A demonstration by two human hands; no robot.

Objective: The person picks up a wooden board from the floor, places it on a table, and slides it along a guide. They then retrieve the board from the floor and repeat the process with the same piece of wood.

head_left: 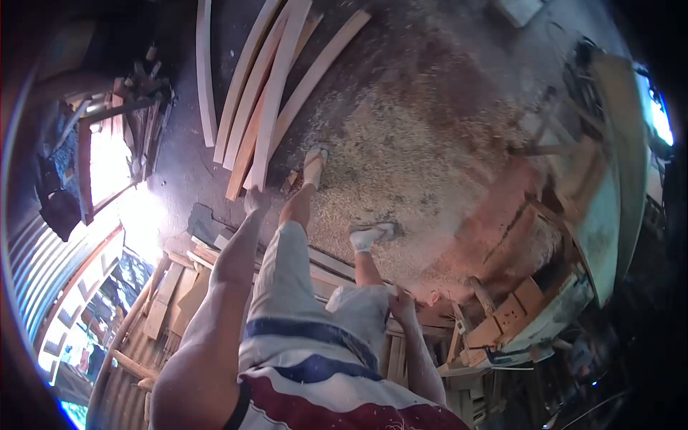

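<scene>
Long pale wooden planks [236, 107] lie fanned out on the dark floor at the upper left. My left arm reaches down and forward, and my left hand [255, 201] is at the near end of the top light plank [274, 107]. Its fingers look closed round that end, though they are small and partly hidden. My right hand [402, 304] hangs low beside my right knee, against the hem of my light shorts [362, 312]. The fingers of that hand are not clear, and no object shows in it.
Wood shavings [387, 143] cover the floor ahead of my feet. Offcuts [175, 290] are piled to my left and behind me. A bench with wooden blocks [509, 315] stands on the right. Bright openings and corrugated sheet [39, 276] line the left side.
</scene>
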